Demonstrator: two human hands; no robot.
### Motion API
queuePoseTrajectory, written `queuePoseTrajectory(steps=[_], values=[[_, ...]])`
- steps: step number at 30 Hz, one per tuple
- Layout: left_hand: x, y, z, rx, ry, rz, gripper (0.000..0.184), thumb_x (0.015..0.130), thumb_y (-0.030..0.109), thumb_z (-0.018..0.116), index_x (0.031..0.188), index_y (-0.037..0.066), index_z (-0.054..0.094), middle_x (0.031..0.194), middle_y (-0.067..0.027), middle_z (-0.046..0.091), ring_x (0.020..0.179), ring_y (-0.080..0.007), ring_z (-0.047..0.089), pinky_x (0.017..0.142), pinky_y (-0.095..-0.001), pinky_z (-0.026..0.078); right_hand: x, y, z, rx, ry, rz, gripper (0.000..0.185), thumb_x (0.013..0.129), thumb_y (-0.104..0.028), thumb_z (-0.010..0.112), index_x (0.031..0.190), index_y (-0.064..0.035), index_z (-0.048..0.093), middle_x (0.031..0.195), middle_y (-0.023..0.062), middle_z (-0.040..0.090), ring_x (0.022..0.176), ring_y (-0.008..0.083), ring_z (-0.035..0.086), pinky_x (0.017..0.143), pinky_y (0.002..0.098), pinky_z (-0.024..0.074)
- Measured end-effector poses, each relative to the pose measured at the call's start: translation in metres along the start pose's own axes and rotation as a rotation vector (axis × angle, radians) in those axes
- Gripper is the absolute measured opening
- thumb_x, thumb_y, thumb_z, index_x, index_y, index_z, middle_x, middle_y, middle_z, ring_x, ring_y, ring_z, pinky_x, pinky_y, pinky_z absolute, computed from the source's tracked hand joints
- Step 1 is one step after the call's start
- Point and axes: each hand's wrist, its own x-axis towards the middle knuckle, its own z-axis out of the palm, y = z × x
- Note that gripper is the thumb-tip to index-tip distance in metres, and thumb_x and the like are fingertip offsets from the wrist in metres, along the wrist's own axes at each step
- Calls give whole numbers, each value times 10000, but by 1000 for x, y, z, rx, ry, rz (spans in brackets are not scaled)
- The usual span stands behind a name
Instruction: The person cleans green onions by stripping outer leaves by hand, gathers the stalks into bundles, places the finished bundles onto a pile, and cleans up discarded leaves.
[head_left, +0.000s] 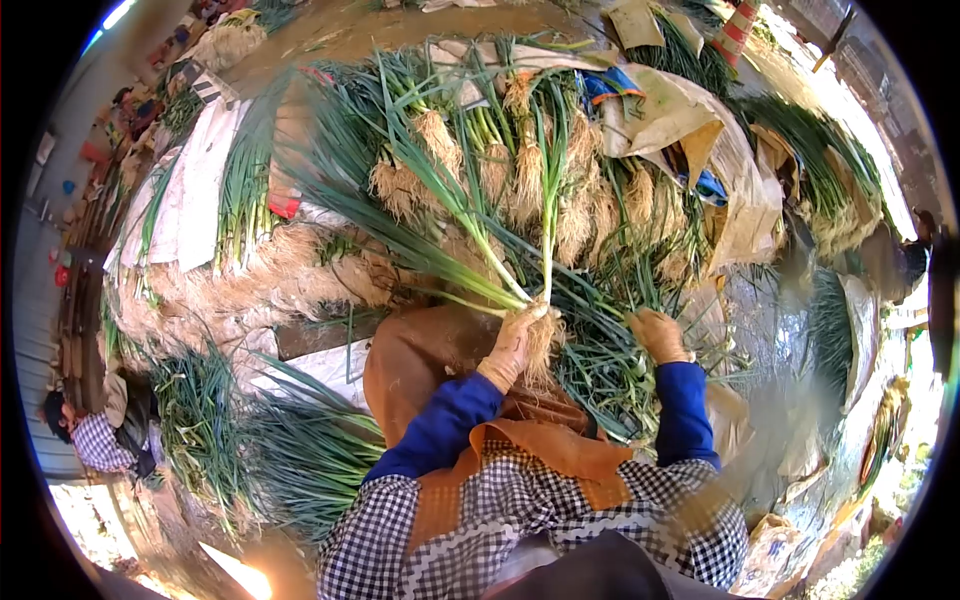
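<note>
A muddy brown floor [370,25] spreads across the far side of a work area, with a grey metal wall [30,330] along the left and bright light at the right edge. A person in a checked top [100,445] is low down at the left, and a red-and-white cone [737,35] stands at the upper right. Ahead of the knees lies a long row of bundled onions [490,165], roots toward the wearer, beside a creased beige sheet [750,215]; a smooth white sheet [205,190] covers part of the bank at the left. The held green onions [548,240] are in front of the lap, their pale, firm stalks fanning up and leftward into long, dark leaves, with straw-coloured, stringy roots [540,355] hanging below. The left hand [510,350] has its fingers clamped around them just above those roots. The right hand [660,337] is curled near the loose leaves [600,385], a limp, tangled heap between the forearms; whether its fingers grip a leaf, I cannot tell. A dull brown apron [410,360] drapes over the knee, with a sheaf of greens [300,440] close by its left edge. The two hands are apart, and wet grey ground [765,320] extends beyond the right forearm.
</note>
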Motion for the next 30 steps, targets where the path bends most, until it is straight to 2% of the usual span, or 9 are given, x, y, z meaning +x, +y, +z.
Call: queuePoseTrajectory(steps=[3, 11, 16, 18, 20, 22, 24, 26, 30], values=[[-8, 3, 0, 14, 22, -57, 228, 834, 199, 597, 987, 33, 563, 830, -100, 613, 674, -175, 590, 585, -339, 529, 69, -85, -64, 1259, -122, 133, 417, 912, -363, 438, 1117, -17, 549, 636, 30, 505, 568, 101, 474, 492, 232, 362], [-17, 21, -6, -315, -210, -186, 260, 921, 231, 452, 1036, 7, 515, 836, -108, 538, 582, -130, 517, 432, -218, 423, 124, -128, -20, 1719, -210, 54, 283, 892, -312, 522, 826, -46, 592, 573, -40, 496, 457, 40, 386, 430, 176, 289], [-14, 13, 4, -116, -74, -131, 237, 911, 227, 464, 1013, 26, 537, 792, -77, 552, 566, -118, 512, 415, -216, 420, 83, -161, -12, 1366, 330, 409, 251, 900, -238, 507, 750, -43, 558, 583, -29, 507, 502, 66, 452, 445, 236, 337], [-18, 19, 10, -10, 2, -96, 233, 907, 232, 474, 1005, 31, 543, 773, -66, 554, 559, -115, 509, 414, -216, 421, 45, -155, -25, 1614, 292, 88, 153, 883, -96, 512, 746, -53, 564, 657, -11, 524, 547, 45, 449, 466, 216, 372], [-16, 20, 3, 70, 9, -105, 231, 888, 274, 522, 924, 52, 572, 755, -50, 578, 596, -129, 544, 483, -242, 468, 8, -134, -77, 1334, -10, -439, 130, 893, -80, 496, 854, -15, 601, 726, 61, 588, 589, 111, 543, 514, 243, 422], [-11, 24, -6, 45, -93, -151, 305, 892, 286, 514, 1049, 27, 545, 741, -31, 554, 579, -110, 524, 451, -223, 442, 1, -99, -100, 1189, -798, -70, 202, 902, -159, 484, 872, 12, 588, 834, 136, 614, 709, 232, 594, 645, 307, 483], [-20, 34, 10, -252, -440, -375, 413, 900, 282, 499, 1192, -6, 455, 727, -16, 523, 559, -88, 495, 436, -214, 420, 0, -59, -35, 736, -124, -324, 198, 898, -203, 480, 904, -59, 617, 918, 118, 617, 778, 245, 591, 697, 319, 485], [-47, 61, 44, -226, -522, -295, 435, 908, 256, 462, 1224, -30, 379, 667, -9, 454, 549, -75, 467, 432, -191, 411, 19, -39, -12, -23, -129, -170, 205, 894, -245, 474, 958, -115, 618, 962, 105, 613, 819, 248, 592, 716, 329, 489], [-120, 135, 116, -319, -989, -69, 234, 909, 258, 464, 1015, 51, 490, 594, 8, 552, 433, -101, 492, 378, -221, 442, 111, -47, -48, 756, 93, -107, 408, 922, -354, 399, 1068, -18, 580, 1028, 167, 612, 896, 266, 600, 786, 341, 476]])
